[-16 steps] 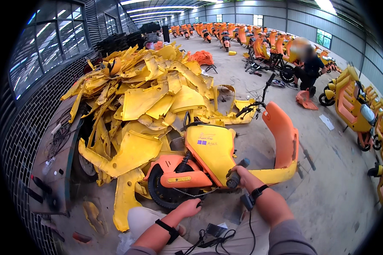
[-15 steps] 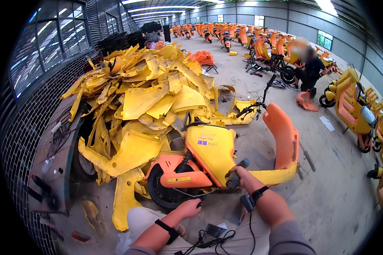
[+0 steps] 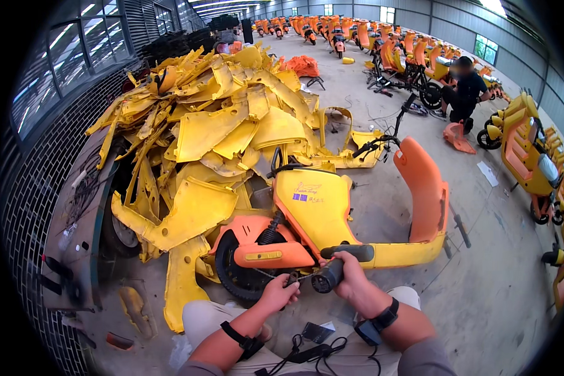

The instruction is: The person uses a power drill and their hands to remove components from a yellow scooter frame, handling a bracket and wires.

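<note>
A yellow and orange electric scooter stands before me, its rear wheel at the left. My right hand grips a black power tool, whose round end faces me beside the scooter's lower frame. Just left of the tool, my left hand is closed on a small dark piece, too small to name. A thin cable or chain runs from the wheel behind these fingers. Both wrists wear black straps; a dark box-shaped device sits by the right one.
A big heap of yellow body panels rises behind and left of the scooter. Black cords and a dark packet lie between my legs. Rows of scooters line the right and back. A person crouches at the far right.
My left hand has moved up toward the tool. My right hand has lowered and turned the tool, bringing its round end close to the left hand. The view has shifted slightly.
</note>
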